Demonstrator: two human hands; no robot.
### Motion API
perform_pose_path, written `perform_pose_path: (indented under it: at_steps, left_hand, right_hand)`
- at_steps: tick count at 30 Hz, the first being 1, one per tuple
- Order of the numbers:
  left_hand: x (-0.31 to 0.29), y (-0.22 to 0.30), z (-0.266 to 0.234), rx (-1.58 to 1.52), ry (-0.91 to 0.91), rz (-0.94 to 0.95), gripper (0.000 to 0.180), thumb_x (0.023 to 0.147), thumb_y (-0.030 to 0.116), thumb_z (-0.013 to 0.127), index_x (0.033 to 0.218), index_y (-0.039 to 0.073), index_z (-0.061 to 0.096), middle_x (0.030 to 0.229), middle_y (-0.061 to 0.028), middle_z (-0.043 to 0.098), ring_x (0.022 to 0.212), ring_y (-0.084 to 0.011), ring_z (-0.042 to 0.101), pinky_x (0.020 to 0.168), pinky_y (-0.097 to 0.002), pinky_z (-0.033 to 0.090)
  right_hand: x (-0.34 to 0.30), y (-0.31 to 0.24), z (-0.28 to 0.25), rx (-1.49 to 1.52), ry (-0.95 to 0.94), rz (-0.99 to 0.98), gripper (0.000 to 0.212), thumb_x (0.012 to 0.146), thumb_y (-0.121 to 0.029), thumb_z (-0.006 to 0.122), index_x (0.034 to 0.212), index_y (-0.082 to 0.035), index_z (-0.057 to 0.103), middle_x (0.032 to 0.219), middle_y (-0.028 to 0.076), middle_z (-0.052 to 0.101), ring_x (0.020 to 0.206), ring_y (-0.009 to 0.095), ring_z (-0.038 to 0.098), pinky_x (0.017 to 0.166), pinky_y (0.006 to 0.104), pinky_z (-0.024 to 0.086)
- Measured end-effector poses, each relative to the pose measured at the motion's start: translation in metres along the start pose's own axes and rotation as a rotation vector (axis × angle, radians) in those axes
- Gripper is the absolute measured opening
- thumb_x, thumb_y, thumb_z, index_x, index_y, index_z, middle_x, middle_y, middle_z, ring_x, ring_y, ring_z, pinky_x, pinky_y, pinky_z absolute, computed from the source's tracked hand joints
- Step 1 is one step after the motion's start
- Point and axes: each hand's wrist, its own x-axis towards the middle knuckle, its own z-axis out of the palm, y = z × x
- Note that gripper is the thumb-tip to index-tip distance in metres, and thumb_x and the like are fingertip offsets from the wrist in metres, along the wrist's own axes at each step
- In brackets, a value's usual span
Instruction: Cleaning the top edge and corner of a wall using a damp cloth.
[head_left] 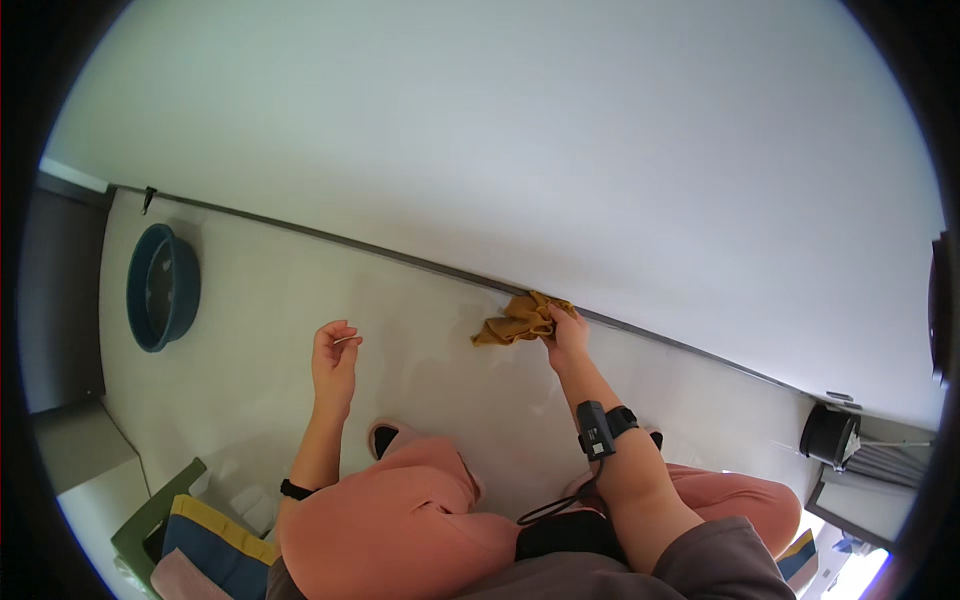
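A mustard-brown cloth (518, 322) lies bunched against the dark skirting strip (430, 264) where the white wall (500, 130) meets the floor. My right hand (568, 335) grips the cloth at its right side and presses it to the foot of the wall. Over the pale floor (400, 320), to the left of the cloth, hovers my left hand (335, 352). Its fingers are loosely bent and apart, holding nothing. A black device is strapped to my right forearm, and a dark band circles my left wrist.
A teal basin (188, 295) with some liquid stands at the left, near a dark panel (65, 290). At lower left is a green-edged object (150, 520) beside blue-and-yellow fabric (215, 545). A black round container (826, 436) sits at far right. My bent knees frame the near floor.
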Motion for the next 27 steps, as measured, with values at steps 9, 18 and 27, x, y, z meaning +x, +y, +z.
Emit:
perform_pose_path:
  at_steps: [9,18,27]
  left_hand:
    - [0.005,0.000,0.020,0.002,-0.096,0.005,0.029,0.084,-0.002,0.048,0.112,0.004,0.047,0.101,-0.0053,0.051,0.090,-0.0127,0.052,0.083,-0.0254,0.041]
    - [0.001,-0.001,0.027,-0.040,-0.120,0.039,0.026,0.085,-0.003,0.046,0.109,0.003,0.048,0.100,-0.0051,0.051,0.089,-0.0130,0.052,0.083,-0.0259,0.042]
    - [-0.001,0.000,0.029,-0.084,-0.101,0.021,0.024,0.085,-0.004,0.045,0.108,0.002,0.048,0.098,-0.0054,0.051,0.090,-0.0128,0.052,0.084,-0.0268,0.044]
  right_hand:
    - [0.007,-0.028,-0.073,0.034,0.134,-0.061,0.019,0.082,-0.009,0.056,0.099,-0.002,0.052,0.091,0.009,0.058,0.080,0.021,0.058,0.065,0.0342,0.049]
    - [0.001,-0.042,-0.083,0.064,0.338,-0.083,0.023,0.083,-0.009,0.054,0.102,0.004,0.050,0.096,0.010,0.056,0.083,0.021,0.055,0.068,0.0358,0.047]
    - [-0.020,-0.014,-0.096,0.231,0.647,-0.242,0.029,0.083,-0.009,0.047,0.108,0.006,0.049,0.100,0.014,0.056,0.087,0.023,0.058,0.070,0.0336,0.050]
